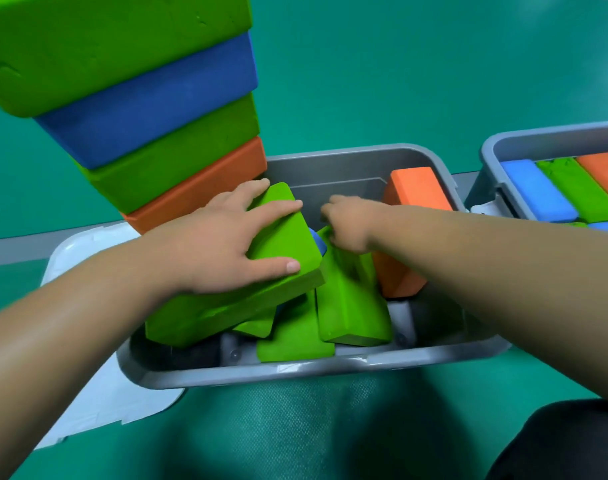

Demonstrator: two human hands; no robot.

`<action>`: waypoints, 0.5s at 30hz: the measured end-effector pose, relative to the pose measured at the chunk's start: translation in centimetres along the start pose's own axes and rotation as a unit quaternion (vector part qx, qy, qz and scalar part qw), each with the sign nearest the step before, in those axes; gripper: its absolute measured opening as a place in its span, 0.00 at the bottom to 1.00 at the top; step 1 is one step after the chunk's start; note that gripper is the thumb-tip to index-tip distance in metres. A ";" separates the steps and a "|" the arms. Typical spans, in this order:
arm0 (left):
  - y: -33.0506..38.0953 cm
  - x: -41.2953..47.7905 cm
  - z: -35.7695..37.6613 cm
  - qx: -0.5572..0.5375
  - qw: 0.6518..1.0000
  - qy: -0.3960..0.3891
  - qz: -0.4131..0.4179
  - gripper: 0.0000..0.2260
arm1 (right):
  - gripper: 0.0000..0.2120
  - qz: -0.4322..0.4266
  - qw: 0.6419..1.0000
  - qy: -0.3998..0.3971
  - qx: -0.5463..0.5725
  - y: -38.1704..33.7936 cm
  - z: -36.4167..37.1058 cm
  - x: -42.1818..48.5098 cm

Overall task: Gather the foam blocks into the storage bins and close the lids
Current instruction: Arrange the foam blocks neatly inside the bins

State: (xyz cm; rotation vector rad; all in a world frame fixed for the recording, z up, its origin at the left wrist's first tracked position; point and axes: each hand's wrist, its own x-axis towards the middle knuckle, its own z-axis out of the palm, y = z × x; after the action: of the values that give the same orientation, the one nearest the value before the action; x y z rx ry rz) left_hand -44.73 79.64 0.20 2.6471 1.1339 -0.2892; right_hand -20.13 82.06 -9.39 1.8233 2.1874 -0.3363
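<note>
Four-block stack [150, 133]: green, blue, green, orange, at the far left corner of the near bin [295, 372].
Left hand [219, 244]: fingers spread flat on the tilted green block [233, 313], along the bin's left side.
Right hand [351, 223]: fingers curled over the upright green block [351, 306], mid-bin.
Orange block [416, 188]: upright against the bin's right wall.
Second bin [545, 133]: blue, green, orange blocks in a row.

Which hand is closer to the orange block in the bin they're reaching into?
Right. The right hand is just beside the orange block; the left hand rests farther off on a tilted green block.
</note>
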 end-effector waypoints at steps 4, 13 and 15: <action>-1.0 -1.6 1.1 0.011 1.000 -0.007 0.008 0.53 | 0.34 0.024 0.994 -0.096 0.042 0.7 2.6 2.2; -0.5 -2.4 1.4 0.034 0.996 0.017 -0.080 0.67 | 0.25 0.016 0.981 -0.099 0.166 0.2 1.8 3.5; -0.3 -2.2 1.3 0.048 0.995 0.023 -0.079 0.67 | 0.22 0.032 0.968 -0.097 0.230 0.5 1.8 3.5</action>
State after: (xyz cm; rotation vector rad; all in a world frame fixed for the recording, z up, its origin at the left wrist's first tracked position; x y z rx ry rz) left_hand -46.55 77.99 -0.53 2.6629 1.3801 -0.3219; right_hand -20.08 84.75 -12.28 1.9746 2.0267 -1.0361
